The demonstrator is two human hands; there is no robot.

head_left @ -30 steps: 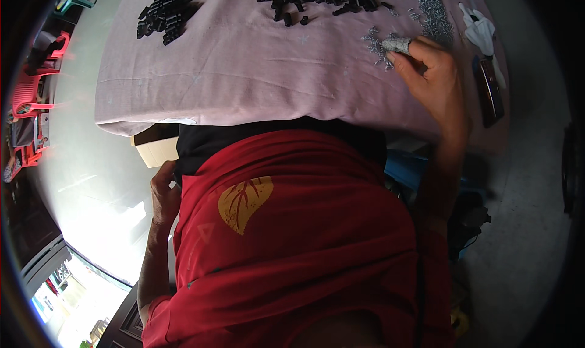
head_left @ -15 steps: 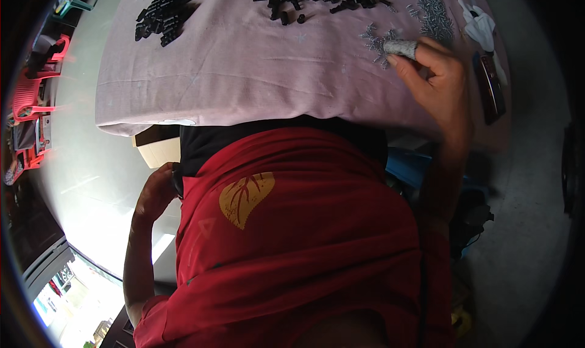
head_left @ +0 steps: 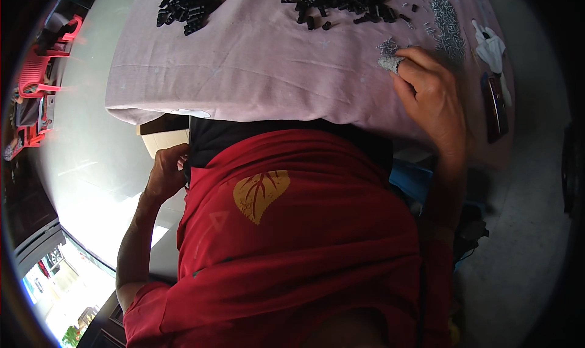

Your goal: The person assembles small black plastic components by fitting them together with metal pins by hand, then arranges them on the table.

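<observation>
My right hand (head_left: 429, 86) is over the right part of the table, fingers bent together at a small heap of silvery screws (head_left: 387, 45). One of its fingers wears a grey wrapping (head_left: 390, 63). Whatever the fingertips pinch, if anything, is too small to make out. Just beyond lies a longer heap of screws (head_left: 448, 28). My left hand (head_left: 167, 171) hangs low beside my waist, below the table edge. Its fingers are curled in against my dark clothing, and what they may hold is hidden.
A pink cloth covers the table (head_left: 244, 74). Black tubular parts form a large pile (head_left: 341, 1) and a smaller, neater group (head_left: 189, 4). On the right are a white cloth (head_left: 489, 48) and a dark phone (head_left: 495, 107). An open carton (head_left: 164, 142) stands under the front edge.
The view has shifted, so the table things sit farther right. My right hand has turned, its wrapped finger now pointing more downward at the small heap. My left hand stays by my waist, fingers slightly more visible.
</observation>
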